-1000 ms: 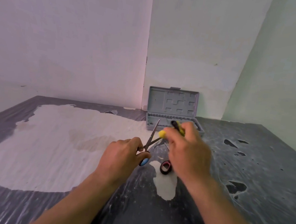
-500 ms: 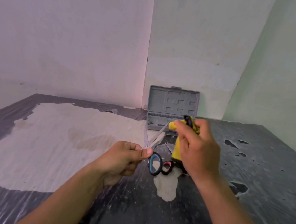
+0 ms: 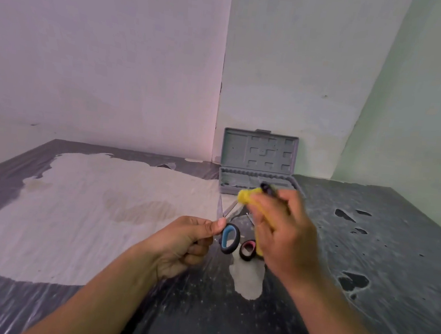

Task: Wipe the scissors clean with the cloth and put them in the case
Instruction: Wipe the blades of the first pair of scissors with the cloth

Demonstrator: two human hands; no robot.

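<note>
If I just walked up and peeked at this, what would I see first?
Two hands in the middle: the left hand pinches open scissors with a blue-lined handle, and the right hand grips a bright yellow cloth at one blade. Behind them, an open grey case stands against the wall corner. The dark table has a big pale worn patch on the left.

There is a single view, from a wide-angle camera worn on the person's head. It looks forward and down across a worn tabletop (image 3: pixel 366 261) toward a wall corner (image 3: pixel 219 99) at 12 o'clock. Both forearms enter from 6 o'clock, close below the lens. An open grey case (image 3: pixel 259 154) stands farther off at 12 o'clock, against the corner.
</note>
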